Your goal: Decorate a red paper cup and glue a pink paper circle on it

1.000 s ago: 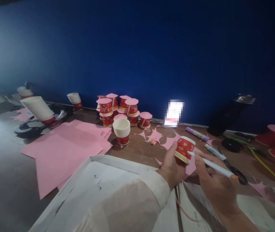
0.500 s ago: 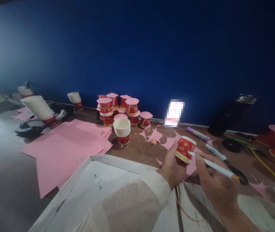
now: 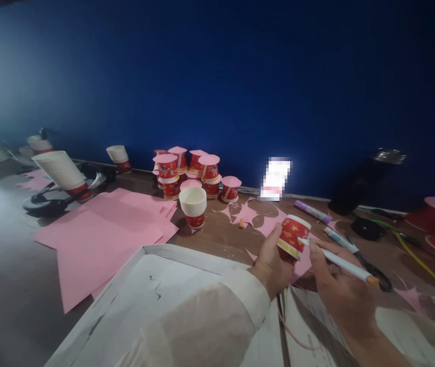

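Note:
A red paper cup [image 3: 291, 235] with gold print and a yellow band is tilted in my left hand [image 3: 273, 260], whose thumb and fingers close round its side. My right hand [image 3: 343, 290] grips a white marker pen [image 3: 342, 262] with an orange end, its tip at the cup's printed side. Pink paper scraps [image 3: 302, 265] lie beneath the cup. To the left stands a short stack of paper cups [image 3: 193, 204], mouth up. Behind it, several upturned red cups [image 3: 166, 171] carry pink paper discs on their bases.
Pink paper sheets [image 3: 110, 234] spread over the left, beside a leaning stack of cups [image 3: 62, 173]. An open white box [image 3: 187, 265] sits in front. A lit phone [image 3: 276, 178] leans on the blue wall [image 3: 217, 76]. A purple glue stick [image 3: 313, 211] and a black bottle [image 3: 358, 183] are on the right.

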{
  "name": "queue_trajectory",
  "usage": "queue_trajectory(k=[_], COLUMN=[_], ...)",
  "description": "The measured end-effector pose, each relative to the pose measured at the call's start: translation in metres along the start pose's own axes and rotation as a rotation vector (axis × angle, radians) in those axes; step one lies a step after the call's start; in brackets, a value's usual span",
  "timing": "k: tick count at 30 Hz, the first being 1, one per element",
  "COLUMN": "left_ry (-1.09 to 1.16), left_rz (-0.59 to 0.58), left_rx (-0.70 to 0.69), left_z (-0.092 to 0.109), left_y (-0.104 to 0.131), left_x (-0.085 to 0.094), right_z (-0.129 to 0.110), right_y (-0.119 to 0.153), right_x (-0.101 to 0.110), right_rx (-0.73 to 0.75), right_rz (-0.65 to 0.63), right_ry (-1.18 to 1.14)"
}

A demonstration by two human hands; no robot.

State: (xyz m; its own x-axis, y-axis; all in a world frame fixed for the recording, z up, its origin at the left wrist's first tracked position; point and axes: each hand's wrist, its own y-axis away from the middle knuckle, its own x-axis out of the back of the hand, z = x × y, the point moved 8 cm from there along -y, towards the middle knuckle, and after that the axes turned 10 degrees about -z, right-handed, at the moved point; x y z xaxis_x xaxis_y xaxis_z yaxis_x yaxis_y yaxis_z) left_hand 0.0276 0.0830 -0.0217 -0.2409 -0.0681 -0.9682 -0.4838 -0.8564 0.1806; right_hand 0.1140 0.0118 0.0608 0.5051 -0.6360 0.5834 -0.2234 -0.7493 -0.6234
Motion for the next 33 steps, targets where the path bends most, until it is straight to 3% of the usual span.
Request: queue_trajectory(k=[12, 25, 33], left_ry=[0.007, -0.016, -0.007], left_rz=[0.024, 0.0, 0.014], left_rx=[-0.007, 0.006, 0.008], left_z=[0.001, -0.0002, -0.0011], left_y=[0.0008, 0.0008, -0.0014], left_x=[0.0001, -0.001, 0.0015], right_z=[-0.0023, 0.0053, -0.0019], right_y=[-0.0021, -0.0006, -0.002], right_x=[-0.0024, -0.0034, -0.0018], right_rx=[0.024, -0.037, 0.031], right_rz=[-0.014, -0.02, -0.003], right_ry=[-0.088, -0.029, -0.038])
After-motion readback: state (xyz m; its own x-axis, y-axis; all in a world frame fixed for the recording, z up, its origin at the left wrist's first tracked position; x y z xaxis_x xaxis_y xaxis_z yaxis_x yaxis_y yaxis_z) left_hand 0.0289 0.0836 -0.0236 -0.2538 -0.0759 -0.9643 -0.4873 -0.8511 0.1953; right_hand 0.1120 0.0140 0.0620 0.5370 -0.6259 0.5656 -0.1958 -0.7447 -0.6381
